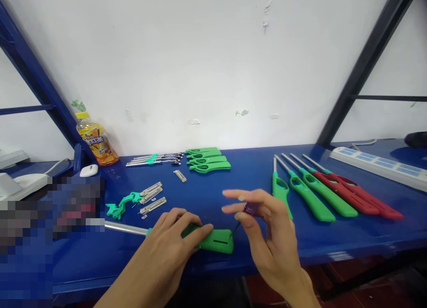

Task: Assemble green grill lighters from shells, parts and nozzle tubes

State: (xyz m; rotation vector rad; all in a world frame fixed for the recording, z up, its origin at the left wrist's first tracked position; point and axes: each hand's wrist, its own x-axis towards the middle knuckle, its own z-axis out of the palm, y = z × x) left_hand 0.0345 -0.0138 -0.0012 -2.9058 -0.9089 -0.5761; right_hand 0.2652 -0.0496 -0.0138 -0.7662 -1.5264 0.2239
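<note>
1. At the near edge of a blue workbench [253, 174], a green plastic lighter handle [216, 242] is lying flat, with its thin silver metal tube [125, 228] pointing off to the left.
2. The left hand [176, 232] is pressing down over the middle of the handle, with its fingers curling round it and gripping it against the bench.
3. The right hand [267, 230] is hovering just to the right of the handle. Its thumb and two fingers are pinching a small dark red tool [250, 209], which appears to be a screwdriver, while the other fingers are spreading outward.
4. The tool's thin dark tip is angling down toward the right end of the handle; whether it is touching is too fine to tell.
5. Further right, three finished green long-nosed lighters [310, 197] and two red long-nosed lighters [356, 194] are lying side by side, well apart from the hands.
6. Behind the hands, a row of empty green handle shells [208, 160] is sitting just beside a bundle of silver tubes [153, 159].
7. Near the left hand, small silver metal strips [151, 195] and loose green plastic pieces [122, 206] are lying scattered.
8. A yellow-capped drink bottle [96, 143] is standing at the back left against the wall, and a white power strip [380, 163] is lying at the back right.
</note>
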